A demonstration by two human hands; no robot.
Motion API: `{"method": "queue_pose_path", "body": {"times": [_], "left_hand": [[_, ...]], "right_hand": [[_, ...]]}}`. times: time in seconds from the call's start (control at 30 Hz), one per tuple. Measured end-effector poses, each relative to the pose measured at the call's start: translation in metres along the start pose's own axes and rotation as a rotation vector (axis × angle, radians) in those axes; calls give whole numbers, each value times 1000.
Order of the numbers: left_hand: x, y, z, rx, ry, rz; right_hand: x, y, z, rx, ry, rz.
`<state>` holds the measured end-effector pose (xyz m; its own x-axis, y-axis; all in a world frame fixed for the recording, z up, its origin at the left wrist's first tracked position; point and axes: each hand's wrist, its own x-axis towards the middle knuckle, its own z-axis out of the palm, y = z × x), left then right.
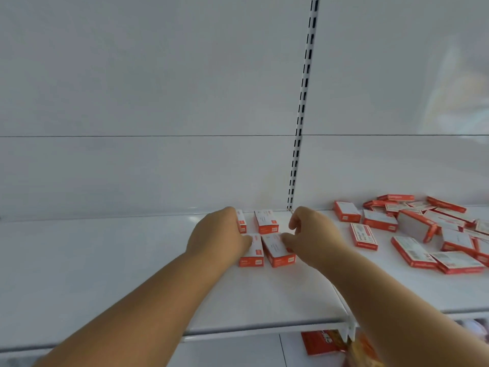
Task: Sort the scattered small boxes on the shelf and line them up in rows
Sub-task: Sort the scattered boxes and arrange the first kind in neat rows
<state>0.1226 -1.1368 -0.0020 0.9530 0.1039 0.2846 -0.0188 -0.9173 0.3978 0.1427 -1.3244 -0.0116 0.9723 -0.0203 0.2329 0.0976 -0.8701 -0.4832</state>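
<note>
- We see four small boxes (264, 238), red-edged with white tops, in a two-by-two block mid-shelf (105, 260), long axes running near to far (roughly).
- Left hand (218, 234) rests on the left pair; right hand (311, 239) pinches the near-right box (277, 251).
- Scattered boxes (423, 229) lie right.

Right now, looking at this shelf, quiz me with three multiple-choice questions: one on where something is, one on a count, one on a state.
1. Where does the scattered pile lie from the hands?
A. left
B. right
C. shelf below

2. How many boxes form the tidy group?
A. two
B. four
C. seven

3. The right hand is:
A. touching a front box
B. hanging idle
C. gripping the slotted upright

Answers: 1 B, the pile sits right of the slotted upright. 2 B, two behind, two in front. 3 A, its fingertips meet the front right box.
</note>
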Motion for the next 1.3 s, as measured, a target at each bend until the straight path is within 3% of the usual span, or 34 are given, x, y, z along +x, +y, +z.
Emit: {"method": "queue_pose_path", "body": {"times": [0.13, 0.43, 0.73, 0.93, 1.1, 1.3], "left_hand": [[-6, 19, 1, -36, 79, 152], [-23, 135, 34, -206, -45, 384], [-9, 263, 89, -196, -97, 298], [-5, 306, 111, -145, -109, 250], [-4, 304, 112, 263, -375, 262], [-7, 286, 106, 219, -569, 231]], "right_hand": [[-6, 10, -12, 49, 80, -63], [-17, 106, -90, 6, 185, -132], [22, 241, -165, 27, 157, -227], [48, 295, -187, -55, -74, -260], [34, 299, -188, -75, -307, -458], [19, 281, -175, -318, -360, -637]]}}
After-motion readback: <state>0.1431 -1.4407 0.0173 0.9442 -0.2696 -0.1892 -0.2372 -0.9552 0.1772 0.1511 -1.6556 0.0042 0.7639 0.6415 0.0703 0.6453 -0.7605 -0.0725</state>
